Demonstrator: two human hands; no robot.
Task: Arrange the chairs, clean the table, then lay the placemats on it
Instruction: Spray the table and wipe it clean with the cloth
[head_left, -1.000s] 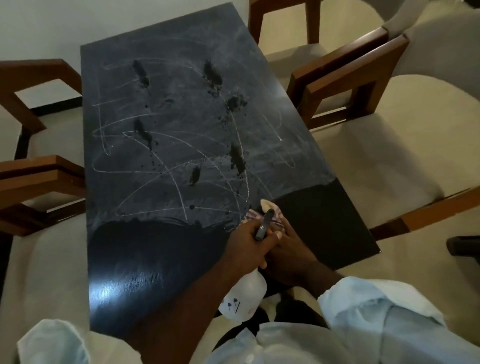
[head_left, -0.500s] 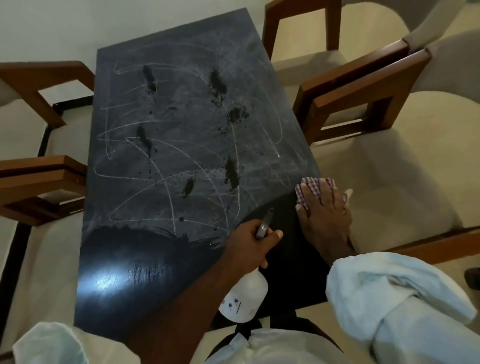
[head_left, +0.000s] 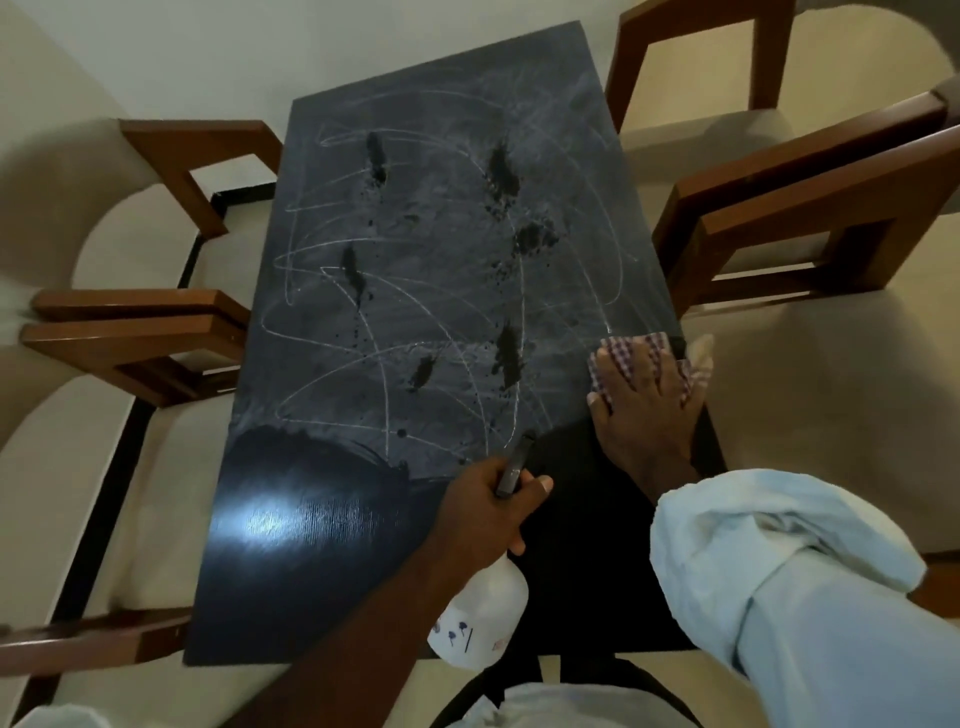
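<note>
A dark rectangular table (head_left: 332, 561) fills the middle of the view. Its far part is covered in chalky white scribbles and several dark wet blotches (head_left: 506, 353); the near part is wiped dark and glossy. My right hand (head_left: 644, 410) lies flat with spread fingers on a checked cloth (head_left: 626, 358), pressing it onto the table at the right edge. My left hand (head_left: 488, 506) grips the neck of a white spray bottle (head_left: 480, 618), its dark nozzle pointing toward the table's middle.
Wood-framed chairs with beige cushions stand on both sides: two on the left (head_left: 135, 338) and two on the right (head_left: 810, 208). A pale wall lies beyond the far end.
My right hand with the cloth swept from beside my left hand out to the table's right edge, then a little farther up it. My left hand with the bottle stayed in place.
</note>
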